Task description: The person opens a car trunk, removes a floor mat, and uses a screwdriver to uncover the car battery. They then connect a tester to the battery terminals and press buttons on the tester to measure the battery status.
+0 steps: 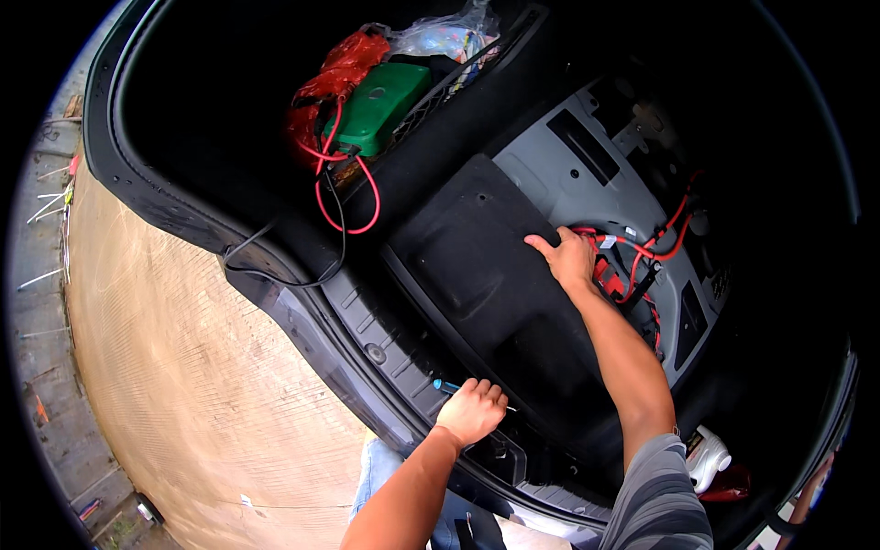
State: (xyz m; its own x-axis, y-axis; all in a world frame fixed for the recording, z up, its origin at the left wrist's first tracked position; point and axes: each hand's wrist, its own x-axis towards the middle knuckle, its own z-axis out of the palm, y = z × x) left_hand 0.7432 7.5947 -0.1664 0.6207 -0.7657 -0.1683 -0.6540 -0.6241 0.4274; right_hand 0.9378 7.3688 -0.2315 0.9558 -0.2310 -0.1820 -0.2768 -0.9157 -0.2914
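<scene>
In the open trunk, my left hand (472, 411) is closed around a screwdriver with a blue handle (445, 387), low beside the plastic sill (365, 332). My right hand (568, 264) grips the inner edge of a black floor panel (458, 247), its thumb on the top face and its other fingertips partly hidden. Just beyond that hand, red cables (674, 238) and red clamp-like parts (607, 280) lie over the grey metal floor (541, 183), partly behind the panel.
At the upper left sit a green box (385, 96) with red and black leads, a red bag (353, 60) and a clear plastic bag (431, 37). A white bottle (708, 458) lies at the lower right. Outside, tan ground (183, 367) borders a grey strip (41, 302).
</scene>
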